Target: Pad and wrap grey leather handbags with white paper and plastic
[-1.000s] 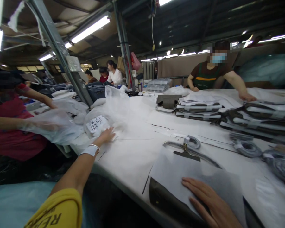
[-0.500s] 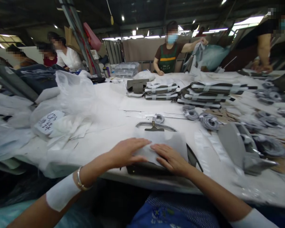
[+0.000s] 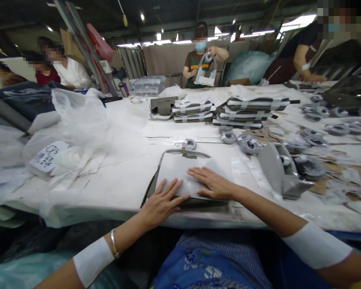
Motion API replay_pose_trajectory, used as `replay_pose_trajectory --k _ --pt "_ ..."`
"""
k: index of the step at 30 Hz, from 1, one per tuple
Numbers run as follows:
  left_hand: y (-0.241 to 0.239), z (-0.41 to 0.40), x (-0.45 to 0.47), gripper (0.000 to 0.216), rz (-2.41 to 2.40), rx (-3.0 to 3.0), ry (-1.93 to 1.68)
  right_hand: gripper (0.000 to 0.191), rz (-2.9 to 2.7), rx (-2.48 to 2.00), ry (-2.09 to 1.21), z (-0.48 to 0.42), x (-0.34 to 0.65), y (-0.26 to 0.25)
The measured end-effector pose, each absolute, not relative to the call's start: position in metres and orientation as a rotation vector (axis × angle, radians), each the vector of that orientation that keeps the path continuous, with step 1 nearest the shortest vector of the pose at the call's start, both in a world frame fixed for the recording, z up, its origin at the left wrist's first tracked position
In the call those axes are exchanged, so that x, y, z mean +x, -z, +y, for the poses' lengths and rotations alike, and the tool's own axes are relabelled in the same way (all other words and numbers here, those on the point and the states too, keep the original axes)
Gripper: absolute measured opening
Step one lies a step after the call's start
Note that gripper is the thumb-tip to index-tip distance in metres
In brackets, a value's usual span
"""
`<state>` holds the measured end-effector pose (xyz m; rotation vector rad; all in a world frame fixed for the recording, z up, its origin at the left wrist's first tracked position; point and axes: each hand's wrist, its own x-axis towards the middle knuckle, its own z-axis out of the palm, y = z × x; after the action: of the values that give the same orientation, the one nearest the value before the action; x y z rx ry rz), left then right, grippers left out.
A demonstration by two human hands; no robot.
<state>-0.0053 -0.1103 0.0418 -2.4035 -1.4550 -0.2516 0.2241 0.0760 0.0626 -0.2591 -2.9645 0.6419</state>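
Observation:
A dark grey-green bag lies on the table near its front edge, with its handle toward the far side. Over the bag is a pale grey, smooth sheet. My left hand rests on the sheet's near left part, fingers spread. Flat on the sheet's right part is my right hand, fingers stretched out to the left. Neither hand grips anything. Just beyond the handle sits a small grey coil.
Wrapped bags are stacked at the back, with grey coils in front of them. A grey bag part stands to the right. Clear plastic bags and a marked white packet lie left. A co-worker holds a small bag across the table.
My left hand has moved left and toward me, its fingers spreading on the sheet. More of the sheet and the bag's left side shows. The co-worker opposite has raised a bag.

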Motion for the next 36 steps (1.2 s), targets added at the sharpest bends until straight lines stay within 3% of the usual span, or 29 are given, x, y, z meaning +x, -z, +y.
replay_pose_trajectory --k 4,16,26,31,36 --pt "-0.019 -0.117 -0.002 0.058 -1.519 -2.399 0.316 0.073 -2.992 -0.171 -0.536 0.071 0.228 -0.057" --pt "-0.008 -0.126 -0.001 0.056 -1.517 -2.195 0.595 0.062 -3.015 0.12 -0.4 0.061 0.214 -0.055" --pt "-0.047 -0.122 0.019 0.039 -1.653 -2.351 0.332 0.056 -2.998 0.154 -0.401 0.063 0.21 -0.044" --pt "-0.065 -0.103 0.018 0.049 -1.615 -2.533 0.264 0.051 -2.981 0.164 -0.392 0.063 0.21 -0.045" --pt "-0.04 -0.1 0.011 0.058 -1.598 -2.505 0.29 0.06 -2.824 0.024 -0.498 0.064 0.217 -0.042"
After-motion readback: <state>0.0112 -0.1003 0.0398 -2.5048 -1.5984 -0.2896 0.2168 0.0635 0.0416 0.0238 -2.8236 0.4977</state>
